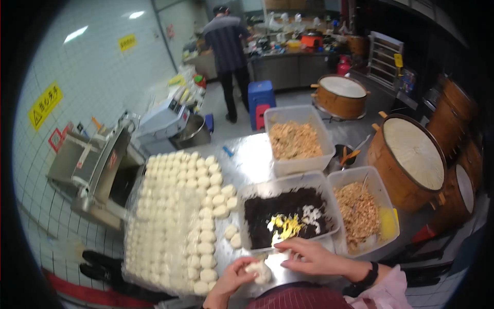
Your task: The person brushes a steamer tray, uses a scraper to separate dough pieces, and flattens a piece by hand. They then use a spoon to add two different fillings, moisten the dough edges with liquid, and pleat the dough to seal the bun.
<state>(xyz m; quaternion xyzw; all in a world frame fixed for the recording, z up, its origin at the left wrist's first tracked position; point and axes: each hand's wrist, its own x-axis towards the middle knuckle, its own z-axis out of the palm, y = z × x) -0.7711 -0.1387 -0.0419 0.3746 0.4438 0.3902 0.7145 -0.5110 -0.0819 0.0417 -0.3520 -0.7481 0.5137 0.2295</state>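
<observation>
My left hand [234, 278] is closed around a piece of pale dough [261, 272] at the table's near edge. My right hand [311, 256] hovers just right of that dough, fingers apart and nothing visible between them. Its fingertips are close to the near rim of a plastic tub [335, 219] of dark filling [262, 208], which has yellow shreds [289, 226] and white bits [311, 215] on top. To the left lie rows of flattened dough pieces [207, 247], partly under a clear plastic sheet [172, 221]. Two loose dough pieces [232, 234] rest beside the tub.
Tubs of orange filling [296, 139] and brown chopped filling [357, 211] stand behind and right. Bamboo steamers [406, 154] crowd the right side. A dough machine [95, 175] and mixer [164, 123] are at left. Another person [226, 46] stands at the far counter.
</observation>
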